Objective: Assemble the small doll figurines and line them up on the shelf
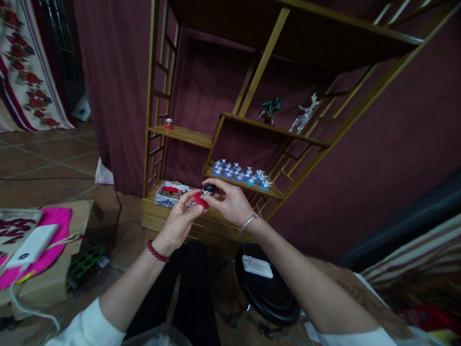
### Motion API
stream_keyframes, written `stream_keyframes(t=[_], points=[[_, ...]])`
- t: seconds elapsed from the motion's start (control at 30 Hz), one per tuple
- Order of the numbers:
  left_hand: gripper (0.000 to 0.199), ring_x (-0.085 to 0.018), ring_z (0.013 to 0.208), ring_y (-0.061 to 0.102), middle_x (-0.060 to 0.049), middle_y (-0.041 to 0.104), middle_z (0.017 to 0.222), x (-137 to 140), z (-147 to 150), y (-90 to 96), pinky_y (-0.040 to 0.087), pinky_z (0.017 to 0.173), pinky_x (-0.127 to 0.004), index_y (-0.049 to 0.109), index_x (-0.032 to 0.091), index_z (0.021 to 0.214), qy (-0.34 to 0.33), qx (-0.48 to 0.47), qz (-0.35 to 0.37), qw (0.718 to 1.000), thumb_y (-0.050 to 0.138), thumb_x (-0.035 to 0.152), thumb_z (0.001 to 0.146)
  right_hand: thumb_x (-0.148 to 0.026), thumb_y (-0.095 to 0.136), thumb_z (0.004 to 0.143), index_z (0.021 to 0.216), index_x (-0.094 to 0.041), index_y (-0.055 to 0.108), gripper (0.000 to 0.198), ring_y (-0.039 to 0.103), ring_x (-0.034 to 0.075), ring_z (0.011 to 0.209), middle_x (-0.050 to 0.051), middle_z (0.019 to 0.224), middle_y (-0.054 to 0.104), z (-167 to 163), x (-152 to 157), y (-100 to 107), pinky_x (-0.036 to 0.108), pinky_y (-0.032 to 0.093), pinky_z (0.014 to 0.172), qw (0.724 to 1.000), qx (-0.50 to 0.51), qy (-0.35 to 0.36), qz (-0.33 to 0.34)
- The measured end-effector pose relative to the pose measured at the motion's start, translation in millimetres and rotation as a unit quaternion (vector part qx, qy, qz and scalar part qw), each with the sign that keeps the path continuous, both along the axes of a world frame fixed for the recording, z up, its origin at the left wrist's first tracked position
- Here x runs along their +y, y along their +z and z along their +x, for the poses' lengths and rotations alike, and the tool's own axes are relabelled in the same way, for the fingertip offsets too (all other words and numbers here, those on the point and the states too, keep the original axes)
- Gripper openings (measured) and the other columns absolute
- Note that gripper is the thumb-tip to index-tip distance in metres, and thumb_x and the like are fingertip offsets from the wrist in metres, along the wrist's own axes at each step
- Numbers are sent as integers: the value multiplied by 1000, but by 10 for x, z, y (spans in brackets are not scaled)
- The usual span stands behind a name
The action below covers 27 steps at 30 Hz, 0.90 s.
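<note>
My left hand pinches a round red base between thumb and fingers. Just above it, my right hand grips a small dark-haired figurine, whose lower part meets the red base; whether the two are joined I cannot tell. Behind my left hand, an open shallow box on the cabinet's bottom ledge holds red bases and small dark-topped pieces. A similar figurine stands upright on a red base on the left shelf.
Several blue-based figurines stand in rows on the middle shelf. A green statuette and a clear deer figure occupy the shelf above. Below my right arm is a black stool bearing a white phone-like object. A cardboard box stands left.
</note>
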<state>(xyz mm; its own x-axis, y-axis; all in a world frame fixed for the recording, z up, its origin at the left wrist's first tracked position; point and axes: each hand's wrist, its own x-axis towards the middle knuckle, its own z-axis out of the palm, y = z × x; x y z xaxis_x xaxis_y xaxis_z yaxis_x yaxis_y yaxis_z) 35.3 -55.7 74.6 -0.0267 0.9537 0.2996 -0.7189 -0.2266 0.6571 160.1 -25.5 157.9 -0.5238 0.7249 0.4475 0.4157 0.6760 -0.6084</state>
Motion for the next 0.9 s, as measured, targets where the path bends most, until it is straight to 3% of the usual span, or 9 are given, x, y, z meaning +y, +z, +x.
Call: stream_keyframes(t=[0.3, 0.9], points=[[43, -12, 93, 55, -3, 58, 105, -40, 20, 62, 41, 84, -24, 56, 20, 106, 45, 32, 8, 998, 70, 15, 66, -23, 58, 71, 99, -18, 59, 29, 55, 9, 63, 1, 82, 61, -39, -29, -11, 21, 48, 61, 999, 29, -20, 4], [21, -9, 75, 61, -4, 66, 91, -80, -7, 74, 47, 66, -17, 65, 14, 93, -43, -29, -16, 999, 65, 15, 72, -21, 57, 71, 100, -19, 59, 29, 54, 10, 66, 1, 84, 60, 10, -41, 38, 22, 49, 64, 1000, 10, 24, -5]])
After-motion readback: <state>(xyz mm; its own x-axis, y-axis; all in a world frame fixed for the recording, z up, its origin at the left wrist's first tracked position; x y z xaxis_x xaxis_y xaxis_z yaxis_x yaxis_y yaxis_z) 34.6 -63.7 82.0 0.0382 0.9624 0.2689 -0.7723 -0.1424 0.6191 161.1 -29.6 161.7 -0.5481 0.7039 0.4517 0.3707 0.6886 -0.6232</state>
